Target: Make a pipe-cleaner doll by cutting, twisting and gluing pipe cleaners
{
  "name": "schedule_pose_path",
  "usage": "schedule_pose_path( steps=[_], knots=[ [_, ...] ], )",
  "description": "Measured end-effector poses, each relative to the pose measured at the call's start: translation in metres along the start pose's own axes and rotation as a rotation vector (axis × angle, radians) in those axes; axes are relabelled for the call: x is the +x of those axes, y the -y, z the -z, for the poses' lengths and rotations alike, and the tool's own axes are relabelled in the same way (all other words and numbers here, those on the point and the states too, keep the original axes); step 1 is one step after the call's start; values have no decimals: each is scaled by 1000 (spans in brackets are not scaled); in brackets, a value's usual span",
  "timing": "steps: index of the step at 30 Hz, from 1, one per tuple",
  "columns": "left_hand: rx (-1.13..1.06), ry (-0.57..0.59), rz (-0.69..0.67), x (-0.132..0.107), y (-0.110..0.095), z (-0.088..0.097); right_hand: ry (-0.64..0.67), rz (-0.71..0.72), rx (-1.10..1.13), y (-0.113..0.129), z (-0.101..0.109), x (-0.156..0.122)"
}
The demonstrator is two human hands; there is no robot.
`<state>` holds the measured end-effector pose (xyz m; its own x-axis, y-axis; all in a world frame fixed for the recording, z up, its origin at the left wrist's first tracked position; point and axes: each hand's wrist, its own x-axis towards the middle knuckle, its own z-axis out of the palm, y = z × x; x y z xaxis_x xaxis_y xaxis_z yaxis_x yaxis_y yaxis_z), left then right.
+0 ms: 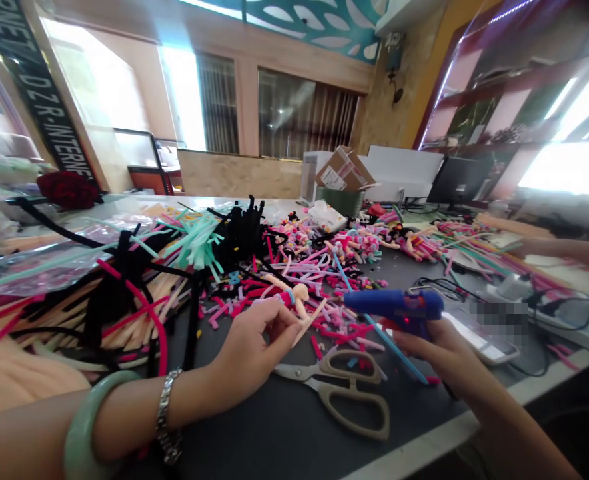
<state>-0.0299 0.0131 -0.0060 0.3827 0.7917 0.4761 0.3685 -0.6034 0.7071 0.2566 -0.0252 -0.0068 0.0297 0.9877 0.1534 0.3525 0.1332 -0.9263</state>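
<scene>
My left hand (261, 333) pinches a small pipe-cleaner doll (294, 297) with a beige head and limbs and a pink and blue body. Wrapped in the fingers of my right hand (431, 343) is a blue glue gun (394, 303), a small red light glowing on its side. Its nozzle points left toward the doll, a short gap apart. Below the hands lies a pair of scissors (354, 393) with beige handles, the blades partly behind my left hand. A blue pipe cleaner (399, 357) slants under the gun.
Cut pink and lilac pieces (304, 267) cover the dark table (254, 433). Bundles of black (247, 233) and mint pipe cleaners (197, 243) stand at left. A phone (484, 337) and cables lie right. Another person's arm (564, 252) reaches in. A cardboard box (344, 170) sits behind.
</scene>
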Motion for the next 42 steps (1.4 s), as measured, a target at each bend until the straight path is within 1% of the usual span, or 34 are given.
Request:
schedule_pose_path(
  steps=[3, 7, 11, 15, 18, 21, 25, 31, 35, 42],
  knots=[
    [-12, 8, 20, 2, 1, 0, 89, 3, -13, 0, -4, -3],
    [-2, 21, 26, 1, 1, -1, 137, -12, -19, -3, -6, -6],
    [11, 26, 28, 0, 1, -3, 143, 6, -35, -6, -5, -8],
    [-20, 49, 45, 0, 0, -3, 156, 33, -58, -3, -8, -8],
    [-47, 61, 28, 0, 1, -3, 148, 14, -44, 1, -13, -8],
    [-39, 64, 23, -1, 2, -3, 175, -4, -15, 2, -16, -8],
    [-8, 58, 38, -1, 2, -4, 205, -13, 8, 0, -17, -9],
    [-35, 77, 47, -1, 2, -5, 213, -39, -3, -2, -18, -8],
    [-43, 78, 46, -2, 3, -5, 191, -37, -22, -2, -18, -8],
    [-55, 76, 42, -1, 3, -4, 207, -21, -13, 2, -20, -10]
  ],
)
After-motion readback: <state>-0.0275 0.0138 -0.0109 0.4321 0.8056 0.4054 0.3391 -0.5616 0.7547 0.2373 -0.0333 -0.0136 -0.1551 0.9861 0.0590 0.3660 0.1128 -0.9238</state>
